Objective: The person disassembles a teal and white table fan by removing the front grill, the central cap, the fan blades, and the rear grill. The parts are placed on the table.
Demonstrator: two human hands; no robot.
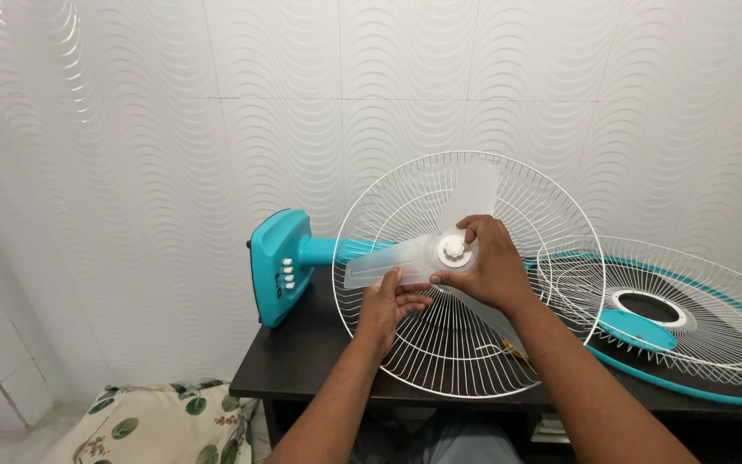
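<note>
A turquoise fan lies on its side on a dark table [298, 357], its base [278, 266] at the left with several white buttons. The white wire rear guard [440, 361] stands upright and faces me. A clear three-lobed blade [386, 262] sits on the shaft in front of the guard. My right hand [487, 262] grips the white hub cap [454, 250] at the blade's centre. My left hand [388, 302] pinches the lower edge of the left blade lobe.
The front guard [689, 331], white wire with a turquoise rim, lies flat on the table at the right. A leaf-patterned cushion [161, 425] sits on the floor at the lower left. A white wavy-tiled wall stands close behind.
</note>
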